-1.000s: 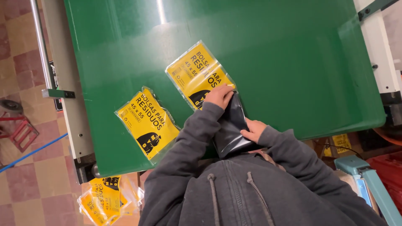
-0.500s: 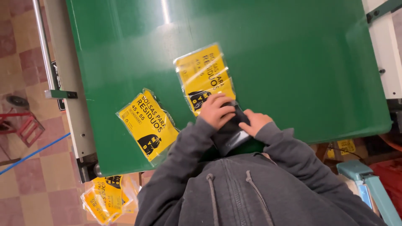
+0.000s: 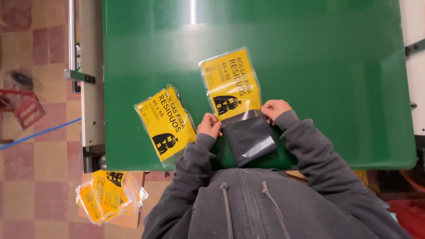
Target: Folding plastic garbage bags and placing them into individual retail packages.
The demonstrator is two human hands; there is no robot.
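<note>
Hands point(image 3: 210, 125) on yellow packet point(image 3: 231, 84)

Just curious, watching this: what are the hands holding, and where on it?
Both hands, left and right, grip the clear packet at its open lower edge, where a dark folded bag sticks out.

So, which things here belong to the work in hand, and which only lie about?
In hand: left hand, right hand, clear yellow-label packet, folded black plastic bags.
Lying about: second yellow packet on green table, packet pile, red frame.
</note>
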